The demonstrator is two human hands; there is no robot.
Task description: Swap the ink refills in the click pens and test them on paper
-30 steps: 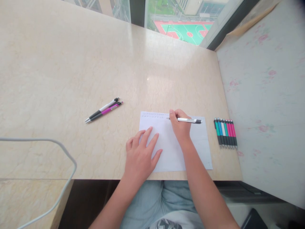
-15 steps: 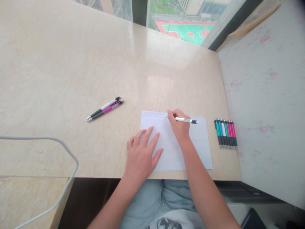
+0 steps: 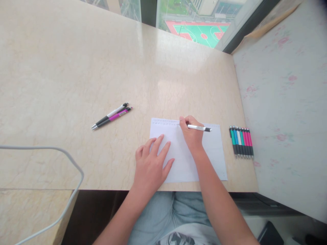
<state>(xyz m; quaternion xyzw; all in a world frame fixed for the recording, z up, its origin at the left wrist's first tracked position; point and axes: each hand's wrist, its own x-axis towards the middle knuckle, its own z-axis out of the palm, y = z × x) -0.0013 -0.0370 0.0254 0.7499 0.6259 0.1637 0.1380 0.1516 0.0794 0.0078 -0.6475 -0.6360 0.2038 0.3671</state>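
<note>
A sheet of white paper [image 3: 214, 153] lies near the front edge of the table, with rows of small handwriting along its top. My right hand [image 3: 192, 133] is closed around a white ballpoint pen [image 3: 196, 127] with a black end, its tip at the second row of writing. The fingers partly cover the tip and grip. My left hand [image 3: 152, 160] rests flat with fingers spread, over the left part of the paper and the table beside it.
A white pen [image 3: 114, 111] and a purple pen [image 3: 117, 115] lie side by side on the table [image 3: 76, 78] to the left. Several coloured pens [image 3: 241, 142] are lined up at right by the flowered wall [image 3: 281, 112]. A white cable [image 3: 68, 154] curves at left.
Both hands, the pen and the paper keep nearly the same places. The whole view has shifted very slightly.
</note>
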